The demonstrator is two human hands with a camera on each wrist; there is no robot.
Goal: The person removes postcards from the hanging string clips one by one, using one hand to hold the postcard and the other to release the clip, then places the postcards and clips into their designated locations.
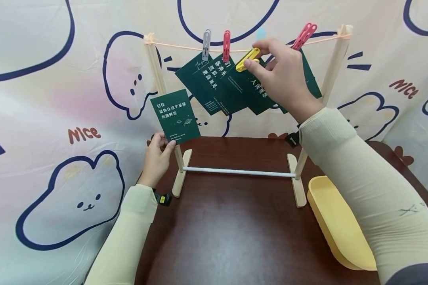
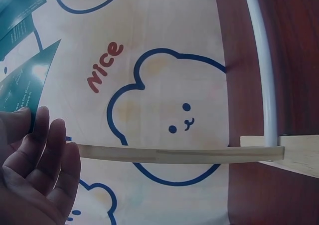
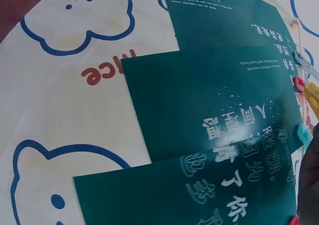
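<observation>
My left hand (image 1: 157,156) pinches a dark green card (image 1: 176,116) with white Chinese text by its lower edge, left of the hanging cards. In the left wrist view its thumb and fingers hold that card (image 2: 32,83) at a corner. My right hand (image 1: 283,71) pinches a yellow clothespin (image 1: 247,59) in front of the hanging cards, just below the string. Whether this clothespin bites on anything cannot be told. Several green cards (image 1: 214,85) overlap along the string (image 1: 185,46). A grey clothespin (image 1: 206,43) and two red clothespins (image 1: 226,45) are on the string.
A wooden frame (image 1: 333,67) carries the string between its posts, with a white rod (image 1: 239,171) low between them. It stands on a dark brown table (image 1: 235,229). At the right, below my forearm, lies a yellow tray (image 1: 337,221). A printed curtain (image 1: 75,79) hangs behind.
</observation>
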